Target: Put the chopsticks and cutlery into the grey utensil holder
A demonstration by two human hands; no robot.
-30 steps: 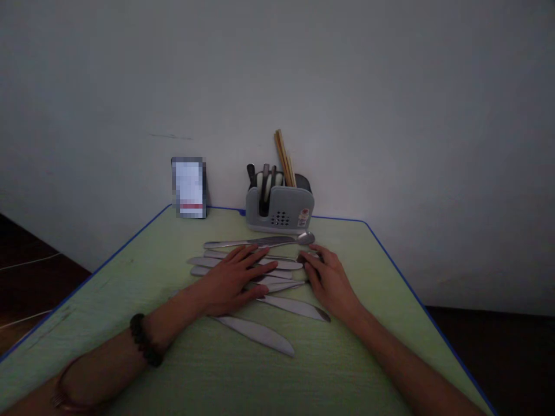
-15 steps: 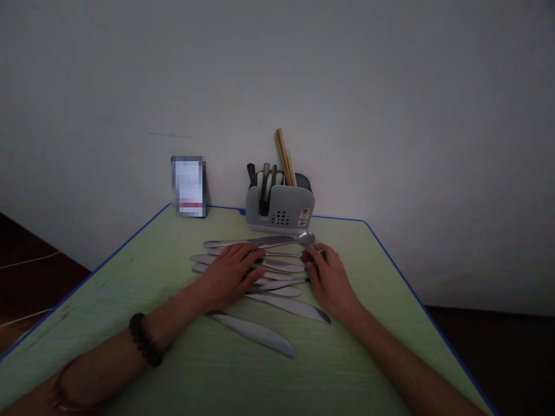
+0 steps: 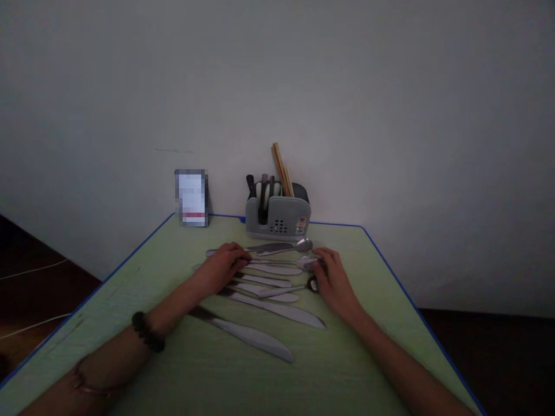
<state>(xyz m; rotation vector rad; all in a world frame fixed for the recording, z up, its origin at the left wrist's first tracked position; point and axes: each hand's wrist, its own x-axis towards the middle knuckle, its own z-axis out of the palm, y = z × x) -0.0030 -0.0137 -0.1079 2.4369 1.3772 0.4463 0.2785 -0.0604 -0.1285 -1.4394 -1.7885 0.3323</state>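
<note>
Several metal knives and spoons lie across the table, mostly side by side. My left hand [image 3: 222,267] has its fingers drawn together at the handle end of a spoon [image 3: 277,262], above the knives' left ends. At that spoon's bowl, the thumb and fingers of my right hand [image 3: 336,283] close on its edge. A second spoon [image 3: 288,290] has its bowl just below my right thumb. Farther back, another spoon [image 3: 304,244] rests beside a knife [image 3: 271,247]. Closer to me are a long knife [image 3: 277,309] and a wider-bladed knife [image 3: 254,335], both slanting.
A grey cutlery holder [image 3: 289,216] stands against the wall with dark-handled utensils and wooden chopsticks [image 3: 281,169] in it. A phone with a blurred screen [image 3: 191,197] leans at the back left. Blue edging [image 3: 403,283] borders the green table [image 3: 347,370].
My left hand has drawn back leftward and its fingers have come together, uncovering more knives. My right hand has shifted slightly. The lower spoon has turned and now lies apart from my right fingers.
</note>
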